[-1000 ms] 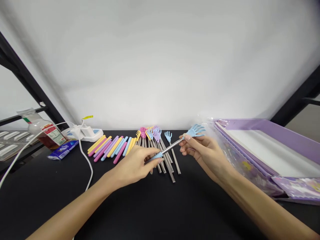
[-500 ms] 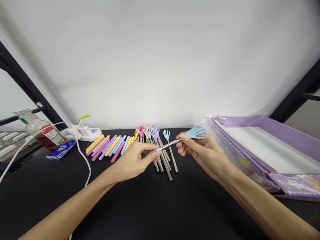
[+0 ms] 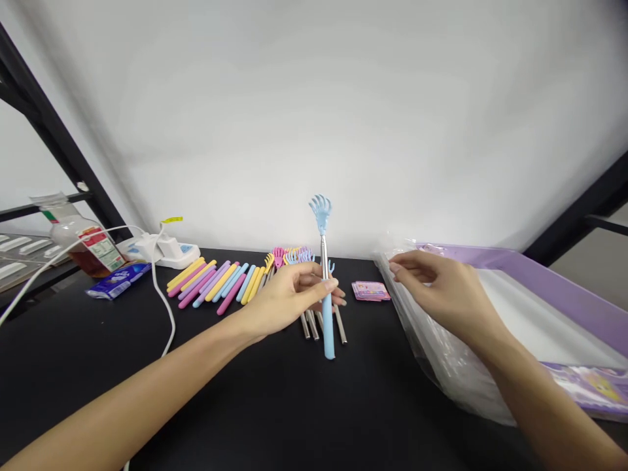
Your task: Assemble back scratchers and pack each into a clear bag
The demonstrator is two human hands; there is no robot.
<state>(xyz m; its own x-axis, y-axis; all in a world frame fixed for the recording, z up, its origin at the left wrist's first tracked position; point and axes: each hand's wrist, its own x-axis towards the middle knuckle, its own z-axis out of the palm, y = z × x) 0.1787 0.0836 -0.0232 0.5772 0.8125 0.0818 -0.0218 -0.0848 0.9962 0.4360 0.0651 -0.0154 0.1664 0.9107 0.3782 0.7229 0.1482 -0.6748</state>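
Observation:
My left hand point(image 3: 289, 297) is closed around a blue back scratcher point(image 3: 324, 275) and holds it upright, its claw head up and its blue handle pointing down at the black table point(image 3: 275, 405). My right hand point(image 3: 441, 284) hovers over a stack of clear plastic bags point(image 3: 432, 340) at the right, fingers curled loosely, holding nothing that I can see. Behind the left hand lie several metal scratcher rods with coloured claw heads point(image 3: 294, 256) and a row of coloured handle sleeves point(image 3: 216, 282). A small pink card point(image 3: 371, 291) lies flat between my hands.
A purple box lid point(image 3: 549, 288) sits at the right behind the bags. At the left are a white power strip point(image 3: 164, 250) with a white cable point(image 3: 161, 307), a blue packet point(image 3: 112, 282), a bottle point(image 3: 81, 245) and a black shelf frame point(image 3: 53, 140).
My right hand let go of the scratcher's claw head and moved right to the plastic bags. My left hand turned the blue scratcher from slanted to upright. A pink card came into sight.

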